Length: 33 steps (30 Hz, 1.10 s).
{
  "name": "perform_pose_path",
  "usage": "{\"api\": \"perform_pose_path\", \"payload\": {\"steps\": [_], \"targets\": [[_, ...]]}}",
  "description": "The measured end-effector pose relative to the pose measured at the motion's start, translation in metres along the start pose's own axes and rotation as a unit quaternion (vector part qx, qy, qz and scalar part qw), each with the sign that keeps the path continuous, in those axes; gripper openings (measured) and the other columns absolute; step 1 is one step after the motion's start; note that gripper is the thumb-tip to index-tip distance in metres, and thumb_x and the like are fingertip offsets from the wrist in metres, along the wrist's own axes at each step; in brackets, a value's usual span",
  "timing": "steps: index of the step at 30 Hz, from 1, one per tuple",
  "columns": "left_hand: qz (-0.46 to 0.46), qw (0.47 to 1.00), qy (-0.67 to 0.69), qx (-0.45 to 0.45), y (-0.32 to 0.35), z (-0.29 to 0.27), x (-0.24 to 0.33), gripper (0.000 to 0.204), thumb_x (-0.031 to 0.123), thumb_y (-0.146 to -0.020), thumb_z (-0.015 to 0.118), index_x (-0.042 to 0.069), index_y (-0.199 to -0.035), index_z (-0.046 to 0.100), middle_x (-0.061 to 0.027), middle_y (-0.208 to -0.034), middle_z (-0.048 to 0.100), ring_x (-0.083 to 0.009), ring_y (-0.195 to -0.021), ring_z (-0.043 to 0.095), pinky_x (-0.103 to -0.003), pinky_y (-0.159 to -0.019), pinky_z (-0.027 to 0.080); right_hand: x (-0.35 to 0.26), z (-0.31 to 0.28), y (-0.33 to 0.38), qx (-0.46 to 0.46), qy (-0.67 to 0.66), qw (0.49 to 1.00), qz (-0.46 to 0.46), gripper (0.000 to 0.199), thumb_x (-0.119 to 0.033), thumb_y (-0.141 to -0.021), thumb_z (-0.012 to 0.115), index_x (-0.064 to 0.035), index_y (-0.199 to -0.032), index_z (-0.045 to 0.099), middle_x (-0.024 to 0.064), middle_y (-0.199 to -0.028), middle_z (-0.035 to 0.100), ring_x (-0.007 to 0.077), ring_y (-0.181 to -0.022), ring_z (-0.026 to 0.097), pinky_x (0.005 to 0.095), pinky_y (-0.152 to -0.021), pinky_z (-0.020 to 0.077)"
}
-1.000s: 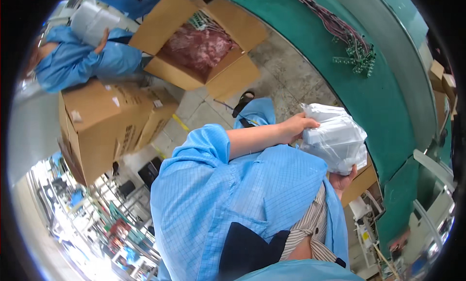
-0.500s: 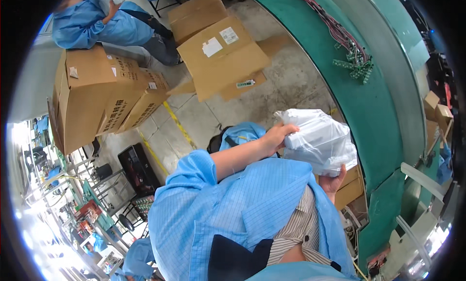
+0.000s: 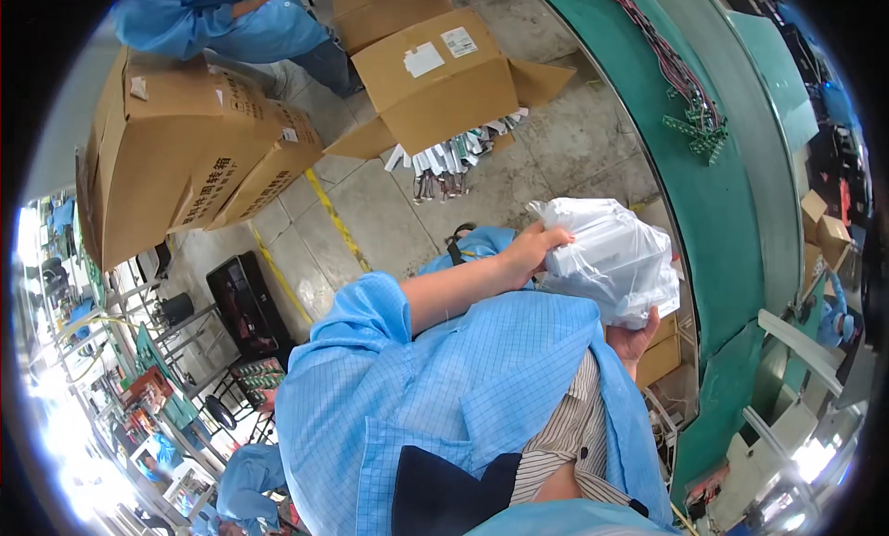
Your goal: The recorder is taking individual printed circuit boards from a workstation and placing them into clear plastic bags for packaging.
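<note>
Left hand pinches bundle; right hand apparently cups it; floor beside bench edge.

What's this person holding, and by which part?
A plastic-wrapped white bundle: the left hand grips its upper-left edge, and the right hand holds its lower edge.

Note wire harness with green circuit boards on green bench top. Record cardboard carton with white labels right of yellow floor tape, black rectangular bin left of it.
</note>
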<state>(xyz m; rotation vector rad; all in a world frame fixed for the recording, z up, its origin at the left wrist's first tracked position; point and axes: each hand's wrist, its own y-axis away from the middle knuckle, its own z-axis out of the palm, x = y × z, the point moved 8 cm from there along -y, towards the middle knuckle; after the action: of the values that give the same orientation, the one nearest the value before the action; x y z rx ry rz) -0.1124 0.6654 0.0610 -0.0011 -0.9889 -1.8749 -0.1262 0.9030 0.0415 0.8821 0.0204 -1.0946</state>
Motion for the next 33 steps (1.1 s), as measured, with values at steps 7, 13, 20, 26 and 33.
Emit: {"api": "perform_pose_path", "payload": {"steps": [7,13,20,26,33], "targets": [[0.021,0.999,0.01,0.027,0.012,-0.021,0.011,0.042,0.022,-0.076,0.057,0.008,-0.115,0.048,-0.0078,-0.103,0.055,-0.019,-0.092,0.055,-0.035,-0.075,0.047,0.022,0.01,-0.001,-0.006,0.008,1.0,0.019,0.062,-0.03,-0.076,0.06,-0.011,-0.129,0.037,0.0077,-0.128,0.044,0.0277,-0.117,0.04,0.0471,-0.101,0.0288],[0.045,0.999,0.019,-0.008,0.01,-0.036,0.011,0.035,0.023,-0.079,0.057,0.005,-0.108,0.053,-0.0065,-0.095,0.059,-0.0165,-0.084,0.058,-0.032,-0.07,0.048,0.03,0.004,-0.01,0.013,0.027,0.999,0.036,0.061,-0.035,-0.078,0.056,-0.0114,-0.131,0.035,0.0083,-0.13,0.042,0.0282,-0.119,0.038,0.0477,-0.101,0.0284],[0.061,0.997,-0.026,0.029,0.012,-0.043,0.025,0.045,0.027,-0.076,0.058,0.007,-0.115,0.048,-0.0066,-0.101,0.056,-0.0172,-0.089,0.056,-0.033,-0.074,0.047,0.042,0.031,-0.019,-0.075,0.022,0.995,0.058,0.066,-0.036,-0.076,0.058,-0.014,-0.133,0.032,0.008,-0.132,0.04,0.0287,-0.119,0.039,0.0495,-0.1,0.0303],[0.055,0.998,-0.038,0.015,0.022,-0.036,0.032,0.047,0.028,-0.076,0.058,0.007,-0.116,0.046,-0.0068,-0.103,0.055,-0.018,-0.09,0.056,-0.034,-0.076,0.047,0.041,0.033,-0.023,-0.09,0.035,0.995,0.031,0.068,-0.035,-0.075,0.06,-0.0141,-0.133,0.032,0.0077,-0.13,0.041,0.0288,-0.117,0.041,0.0502,-0.098,0.0321],[0.05,0.998,-0.046,-0.004,0.024,-0.029,0.025,0.044,0.029,-0.078,0.057,0.007,-0.115,0.048,-0.0066,-0.103,0.055,-0.0176,-0.091,0.055,-0.034,-0.075,0.046,0.038,0.038,-0.01,-0.095,0.045,0.994,0.018,0.066,-0.036,-0.077,0.058,-0.0137,-0.133,0.032,0.0079,-0.131,0.04,0.0293,-0.118,0.04,0.0488,-0.099,0.0313]]}}
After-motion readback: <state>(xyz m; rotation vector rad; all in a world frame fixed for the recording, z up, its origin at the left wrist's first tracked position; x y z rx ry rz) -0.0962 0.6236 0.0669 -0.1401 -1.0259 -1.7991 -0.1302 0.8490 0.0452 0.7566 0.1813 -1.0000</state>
